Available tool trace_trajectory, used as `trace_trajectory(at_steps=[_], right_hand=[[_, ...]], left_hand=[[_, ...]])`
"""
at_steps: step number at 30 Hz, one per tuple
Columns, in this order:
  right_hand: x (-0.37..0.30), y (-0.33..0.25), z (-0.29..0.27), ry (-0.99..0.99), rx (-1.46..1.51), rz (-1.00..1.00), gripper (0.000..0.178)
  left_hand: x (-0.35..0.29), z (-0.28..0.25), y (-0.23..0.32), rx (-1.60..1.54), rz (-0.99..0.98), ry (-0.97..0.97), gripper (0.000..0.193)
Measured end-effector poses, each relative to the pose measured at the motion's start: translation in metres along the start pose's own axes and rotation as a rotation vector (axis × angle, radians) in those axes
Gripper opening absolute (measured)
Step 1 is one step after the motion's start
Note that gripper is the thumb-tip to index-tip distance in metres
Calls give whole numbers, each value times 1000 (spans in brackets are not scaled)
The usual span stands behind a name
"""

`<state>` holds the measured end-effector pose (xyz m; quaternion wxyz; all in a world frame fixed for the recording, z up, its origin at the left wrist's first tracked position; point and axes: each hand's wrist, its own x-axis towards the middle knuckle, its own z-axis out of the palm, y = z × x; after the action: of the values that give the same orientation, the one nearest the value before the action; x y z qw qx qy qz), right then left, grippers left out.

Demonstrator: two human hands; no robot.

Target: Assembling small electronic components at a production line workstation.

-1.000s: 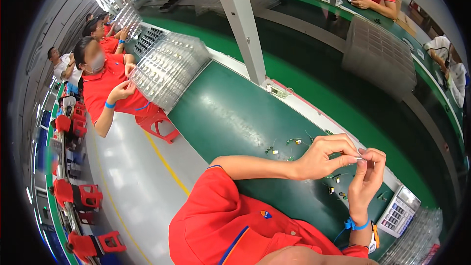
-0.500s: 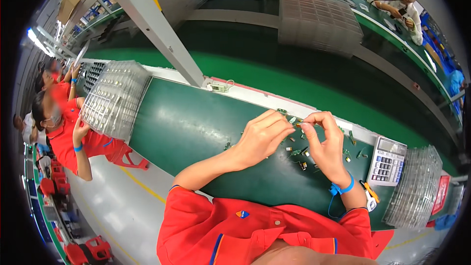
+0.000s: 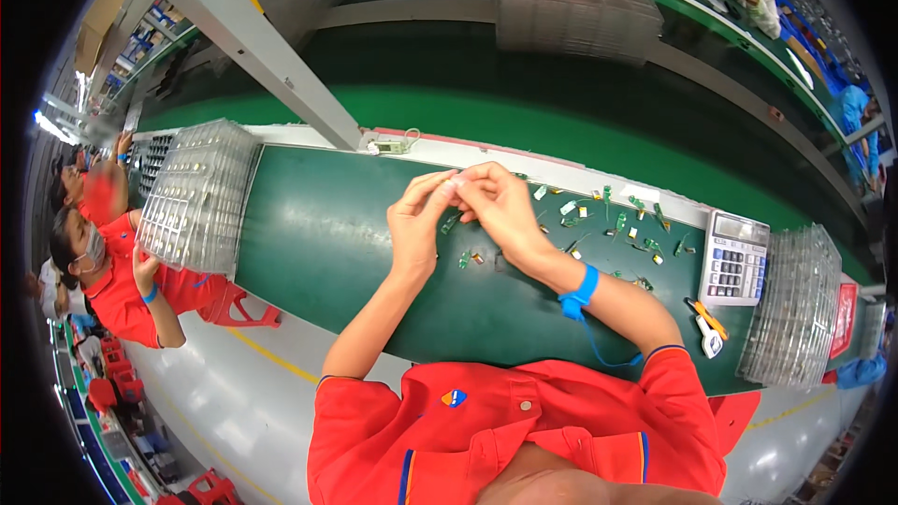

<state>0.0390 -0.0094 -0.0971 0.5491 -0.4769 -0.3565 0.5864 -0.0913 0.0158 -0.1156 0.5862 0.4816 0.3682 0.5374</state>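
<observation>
My left hand (image 3: 415, 224) and my right hand (image 3: 508, 215) meet above the green work table (image 3: 318, 215), fingertips pinched together. Whatever sits between them is too small and covered to make out. A blue wrist strap (image 3: 580, 294) with a cord circles my right wrist. Just below the hands lies a small green circuit board (image 3: 464, 260) with a tiny part beside it. Several more little boards with wires and pale or yellow parts, among them a green board (image 3: 620, 222), are scattered to the right of my right hand.
A calculator (image 3: 735, 257), an orange-handled tool (image 3: 707, 318) and a white handheld tool (image 3: 710, 339) lie at the right, beside stacked clear trays (image 3: 793, 309). Another tray stack (image 3: 198, 196) stands left, held by a co-worker in red (image 3: 122, 271). A metal post (image 3: 253, 47) rises behind the table; a conveyor (image 3: 421, 84) runs beyond.
Both hands have moved left, away from the scattered boards, and their fingertips have come together. The whole view has shifted slightly, too.
</observation>
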Motion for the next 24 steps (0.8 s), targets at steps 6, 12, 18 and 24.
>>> trace_trajectory(at_steps=[6, 12, 18, 24], right_hand=[[15, -5, -41, 150, -620, -368, 21], [25, -3, -107, 132, -1279, -445, 14], [25, 4, -108, 51, -1315, -480, 13], [10, -6, -98, -1, -1330, -691, 12]], left_hand=[[27, -38, 0, 180, -171, -68, 24], [41, -68, -11, 935, 2, -164, 28], [40, -26, 14, 1190, 603, -87, 26], [39, 40, 0, 918, 578, -555, 24]])
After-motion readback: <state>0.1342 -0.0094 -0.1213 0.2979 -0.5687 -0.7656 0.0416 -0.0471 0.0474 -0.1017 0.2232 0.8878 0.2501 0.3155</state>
